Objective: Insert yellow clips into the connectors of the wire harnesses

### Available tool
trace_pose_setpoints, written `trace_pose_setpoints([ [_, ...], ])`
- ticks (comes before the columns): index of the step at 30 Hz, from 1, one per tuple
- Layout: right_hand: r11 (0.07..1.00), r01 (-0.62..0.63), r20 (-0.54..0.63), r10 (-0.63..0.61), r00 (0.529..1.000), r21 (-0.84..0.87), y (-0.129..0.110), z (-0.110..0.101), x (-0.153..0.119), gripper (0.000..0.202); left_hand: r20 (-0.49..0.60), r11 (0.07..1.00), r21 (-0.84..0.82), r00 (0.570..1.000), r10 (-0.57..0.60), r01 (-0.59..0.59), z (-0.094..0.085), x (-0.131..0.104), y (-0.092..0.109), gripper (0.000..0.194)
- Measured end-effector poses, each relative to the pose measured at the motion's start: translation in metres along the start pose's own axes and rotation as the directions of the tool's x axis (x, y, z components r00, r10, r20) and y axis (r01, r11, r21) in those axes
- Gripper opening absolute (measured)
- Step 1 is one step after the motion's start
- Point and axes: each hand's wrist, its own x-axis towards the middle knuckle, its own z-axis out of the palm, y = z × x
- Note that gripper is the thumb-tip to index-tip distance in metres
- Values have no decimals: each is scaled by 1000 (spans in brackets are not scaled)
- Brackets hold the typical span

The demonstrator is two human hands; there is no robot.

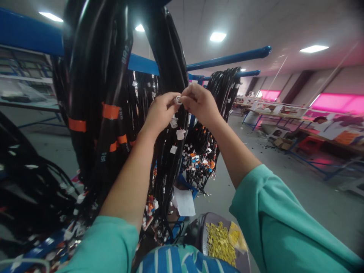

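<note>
Both hands meet in front of a hanging bundle of black wire harnesses (pixel 170 49). My left hand (pixel 161 110) is closed, its thumb and fingers pinching a small white connector (pixel 178 100). From the other side, my right hand (pixel 200 101) has thumb and index finger pressed together at that connector's edge; whatever lies between those fingertips is too small to make out. Just below, more white connectors (pixel 180 134) hang against the black harnesses.
Blue rack bars (pixel 230 58) carry further harness bundles (pixel 224 87). Thick black harnesses with orange tape (pixel 110 111) hang close on the left. Low in front stands a basket (pixel 205 227) of small yellow parts (pixel 220 242). Worktables (pixel 335 142) stand at the right.
</note>
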Motion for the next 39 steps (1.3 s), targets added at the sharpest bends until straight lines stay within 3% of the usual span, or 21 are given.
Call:
trace_pose_setpoints([
  [10,986,75,2,-75,997,-150,1,-1,-7,6,-4,986,166,1000,8,-7,0,-4,2,24],
  [21,967,21,6,-20,1000,-253,-4,-3,-12,2,-10,957,285,999,53,-48,1,-6,2,23],
  [28,988,-19,25,23,999,-150,-1,-5,-13,9,-48,959,270,993,104,-87,2,-8,1,25],
  [33,995,-95,60,96,994,-24,-4,-7,-11,15,-61,965,257,995,75,-57,4,-9,5,27],
  [39,973,-197,157,177,972,121,-7,-11,-2,20,-80,957,283,993,89,-63,4,-13,7,21],
])
